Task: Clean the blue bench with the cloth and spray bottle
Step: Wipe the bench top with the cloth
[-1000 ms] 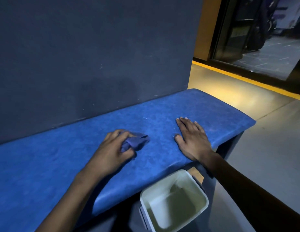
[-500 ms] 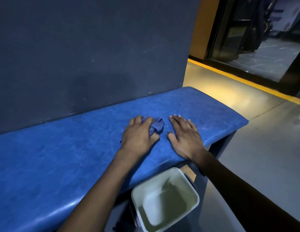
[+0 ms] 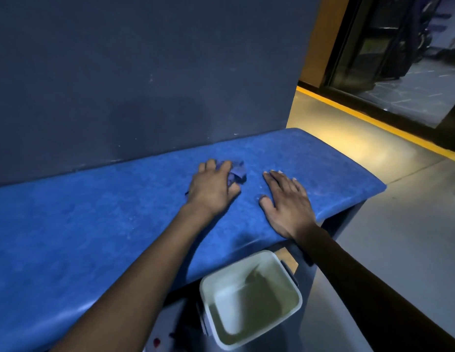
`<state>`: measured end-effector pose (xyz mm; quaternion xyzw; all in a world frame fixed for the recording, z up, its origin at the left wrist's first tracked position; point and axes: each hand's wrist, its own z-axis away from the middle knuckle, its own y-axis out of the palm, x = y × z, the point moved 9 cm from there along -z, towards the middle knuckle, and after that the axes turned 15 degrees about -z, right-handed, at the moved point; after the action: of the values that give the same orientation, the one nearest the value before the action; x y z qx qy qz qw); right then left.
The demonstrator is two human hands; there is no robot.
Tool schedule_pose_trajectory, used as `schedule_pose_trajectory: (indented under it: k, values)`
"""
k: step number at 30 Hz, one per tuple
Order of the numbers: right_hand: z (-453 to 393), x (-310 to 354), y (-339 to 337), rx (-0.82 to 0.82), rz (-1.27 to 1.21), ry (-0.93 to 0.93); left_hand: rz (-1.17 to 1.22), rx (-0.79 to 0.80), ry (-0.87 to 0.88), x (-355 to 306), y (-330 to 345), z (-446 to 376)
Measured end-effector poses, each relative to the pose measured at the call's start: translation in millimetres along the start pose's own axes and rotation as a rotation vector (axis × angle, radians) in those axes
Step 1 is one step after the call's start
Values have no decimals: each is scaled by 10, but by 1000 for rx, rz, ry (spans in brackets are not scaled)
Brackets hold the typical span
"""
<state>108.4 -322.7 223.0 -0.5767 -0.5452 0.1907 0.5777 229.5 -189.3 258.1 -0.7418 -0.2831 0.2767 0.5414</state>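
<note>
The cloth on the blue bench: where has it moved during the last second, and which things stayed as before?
The left hand pushed the cloth away from the front edge, toward the wall and nearer the right hand. It still presses the cloth on the blue bench. The right hand stayed flat on the bench; the white bin stayed below.

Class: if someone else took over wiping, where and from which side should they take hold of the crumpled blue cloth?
Grip the crumpled blue cloth at its bunched folds sticking out right of the left hand, coming from above. It lies low on the blue bench, so only those raised folds offer purchase.
</note>
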Motion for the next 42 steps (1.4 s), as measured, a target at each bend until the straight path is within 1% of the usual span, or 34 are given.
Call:
schedule_pose_trajectory:
  k: [2,3,4,6,8,9,11,15,18,20,23,25,27,29,33,36,38,39,42]
  values:
    - [15,21,-9,4,6,-4,52,29,150,19,-101,494]
    - [14,31,-13,4,9,-5,70,50,191,96,-135,674]
    - [11,36,-15,5,8,-3,73,63,192,234,-155,753]
    - [9,40,-6,11,4,-1,34,46,91,597,-181,673]
    - [4,36,-1,4,4,1,-3,17,-84,911,-187,422]
    - [1,35,2,1,0,2,-8,13,-160,990,-176,274]
    - [-4,37,3,-8,-3,3,0,33,-214,926,-107,-12]
    - [-14,21,2,-5,-3,-6,52,48,-138,455,7,-233]
    - [-16,3,-7,2,15,4,88,43,-1,193,12,-15]
    - [-14,10,-23,2,22,13,100,78,76,140,0,190]
    - [-5,46,-66,-1,28,16,124,111,96,152,-141,378]
    - [6,76,-71,24,25,16,150,99,84,199,-301,516]
    - [10,95,-64,56,23,18,182,43,48,334,-458,739]
    - [23,122,-75,77,23,13,220,-62,-3,555,-597,1109]
    - [95,232,-146,58,-11,-16,324,-399,-88,1049,-837,2195]
    - [308,424,-113,22,-127,-115,350,-585,-75,1301,-749,2989]
    - [577,654,-16,20,-185,-251,311,-623,-74,1417,-544,3407]
    - [725,779,38,22,-209,-324,308,-609,-91,1487,-387,3576]
    - [1193,1148,188,37,-255,-588,329,-464,-238,1785,206,4016]
